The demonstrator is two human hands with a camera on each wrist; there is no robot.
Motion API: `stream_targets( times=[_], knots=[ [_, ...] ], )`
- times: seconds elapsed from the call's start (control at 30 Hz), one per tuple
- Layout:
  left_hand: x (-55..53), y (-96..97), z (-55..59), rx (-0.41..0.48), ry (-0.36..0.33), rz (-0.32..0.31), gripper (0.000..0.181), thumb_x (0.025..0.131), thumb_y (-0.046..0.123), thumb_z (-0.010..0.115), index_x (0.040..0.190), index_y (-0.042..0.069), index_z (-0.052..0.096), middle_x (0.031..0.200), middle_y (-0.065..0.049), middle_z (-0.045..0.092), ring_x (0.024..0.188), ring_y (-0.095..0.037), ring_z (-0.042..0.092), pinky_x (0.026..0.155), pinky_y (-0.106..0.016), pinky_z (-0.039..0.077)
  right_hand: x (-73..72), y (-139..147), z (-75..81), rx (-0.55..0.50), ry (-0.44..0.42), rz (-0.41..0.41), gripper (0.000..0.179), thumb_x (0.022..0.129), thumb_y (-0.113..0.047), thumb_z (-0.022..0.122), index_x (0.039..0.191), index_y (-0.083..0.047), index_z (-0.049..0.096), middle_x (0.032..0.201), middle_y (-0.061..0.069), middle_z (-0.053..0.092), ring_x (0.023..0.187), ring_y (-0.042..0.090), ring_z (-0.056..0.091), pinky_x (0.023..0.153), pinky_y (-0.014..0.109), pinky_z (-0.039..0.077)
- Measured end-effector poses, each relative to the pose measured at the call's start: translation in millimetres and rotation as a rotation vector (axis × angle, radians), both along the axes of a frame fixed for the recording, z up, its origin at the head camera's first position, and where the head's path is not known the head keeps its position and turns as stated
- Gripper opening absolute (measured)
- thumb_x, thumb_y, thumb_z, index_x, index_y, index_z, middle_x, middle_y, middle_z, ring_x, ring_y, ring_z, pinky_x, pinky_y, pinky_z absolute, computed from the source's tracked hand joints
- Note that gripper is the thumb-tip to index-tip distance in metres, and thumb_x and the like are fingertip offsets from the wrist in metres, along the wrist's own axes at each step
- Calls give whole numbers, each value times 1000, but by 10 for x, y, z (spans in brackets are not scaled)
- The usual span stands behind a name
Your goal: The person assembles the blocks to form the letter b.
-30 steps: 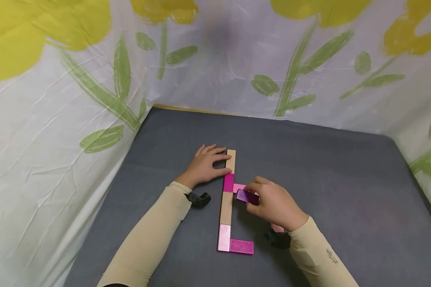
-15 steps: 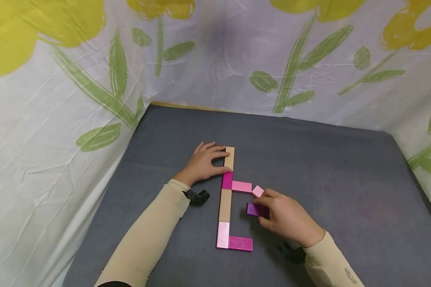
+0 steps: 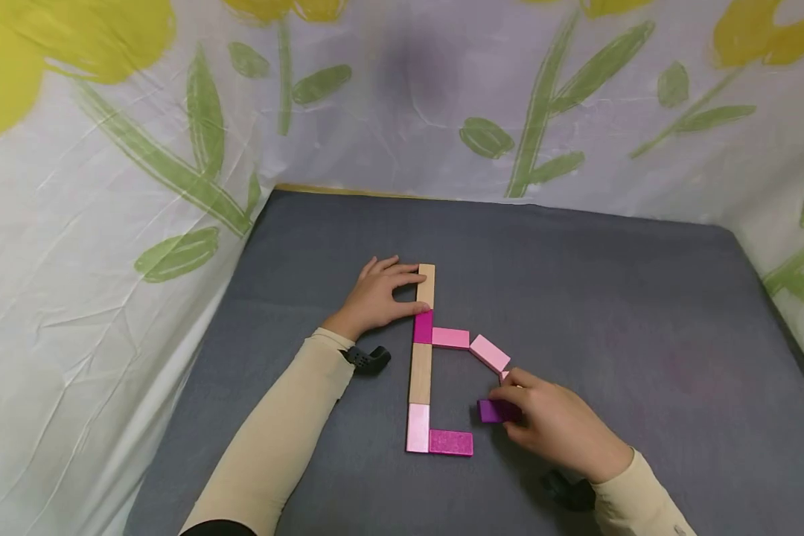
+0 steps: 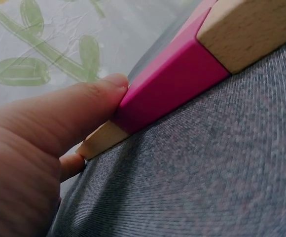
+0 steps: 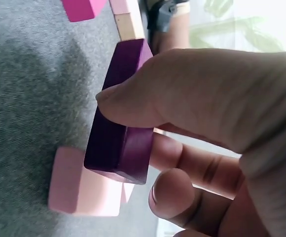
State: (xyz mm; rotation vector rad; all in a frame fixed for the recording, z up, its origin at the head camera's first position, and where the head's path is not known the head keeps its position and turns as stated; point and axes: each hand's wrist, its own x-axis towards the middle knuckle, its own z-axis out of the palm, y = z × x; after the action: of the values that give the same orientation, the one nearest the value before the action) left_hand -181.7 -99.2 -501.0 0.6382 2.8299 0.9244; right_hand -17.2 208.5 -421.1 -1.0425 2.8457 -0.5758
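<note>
My right hand (image 3: 559,424) pinches a purple block (image 3: 497,411) between thumb and fingers. It appears just above the cloth in the right wrist view, where a pale pink block (image 5: 79,187) lies beside it. A straight column holds a wooden block (image 3: 426,286), a magenta block (image 3: 423,326), another wooden block (image 3: 420,374) and a light pink block (image 3: 418,428). My left hand (image 3: 377,298) rests with extended fingers on the column's far end. Its thumb touches the magenta block (image 4: 167,81). My right hand partly hides a pale pink block (image 3: 505,376).
A pink block (image 3: 450,338) juts right from the column, and an angled pink block (image 3: 490,353) continues from it. At the near end, a glittery magenta block (image 3: 451,443) also points right. Grey cloth (image 3: 610,313) covers the table, with a flowered sheet (image 3: 429,97) behind.
My right hand has moved right and nearer with the purple block, uncovering the pink blocks that curve from the column. The left hand keeps its place on the column.
</note>
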Motion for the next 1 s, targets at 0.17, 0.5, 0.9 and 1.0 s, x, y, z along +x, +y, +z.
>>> stream_targets(
  times=[0.17, 0.5, 0.9, 1.0],
  knots=[
    [-15, -12, 7, -1, 4, 2, 68, 89, 60, 77, 147, 25, 65, 161, 1, 51, 159, -29, 26, 131, -52, 1, 56, 66, -24, 0, 11, 38, 37, 72, 1, 84, 104, -16, 80, 95, -10, 62, 71, 2, 54, 61, 23, 49],
    [-34, 12, 14, -6, -14, 1, 70, 90, 60, 76, 149, 25, 63, 162, 1, 49, 160, -28, 23, 131, -51, 0, 189, 160, -124, 13, -4, 50, 37, 69, 3, 84, 100, -17, 81, 94, -13, 60, 73, 0, 54, 62, 23, 51],
    [-33, 8, 21, -10, -17, 7, 70, 91, 60, 76, 149, 25, 62, 162, 0, 49, 160, -29, 23, 131, -51, 0, 187, 75, -210, 29, 17, 92, 39, 71, 6, 77, 106, -12, 83, 99, -11, 61, 78, 4, 60, 67, 26, 56],
    [-32, 23, 34, -3, -17, 7, 70, 90, 59, 76, 149, 25, 62, 162, -1, 49, 160, -29, 23, 131, -51, 0, 185, 72, -210, 29, 20, 92, 39, 72, 6, 76, 107, -11, 83, 99, -10, 61, 78, 5, 60, 67, 26, 56]
  ],
)
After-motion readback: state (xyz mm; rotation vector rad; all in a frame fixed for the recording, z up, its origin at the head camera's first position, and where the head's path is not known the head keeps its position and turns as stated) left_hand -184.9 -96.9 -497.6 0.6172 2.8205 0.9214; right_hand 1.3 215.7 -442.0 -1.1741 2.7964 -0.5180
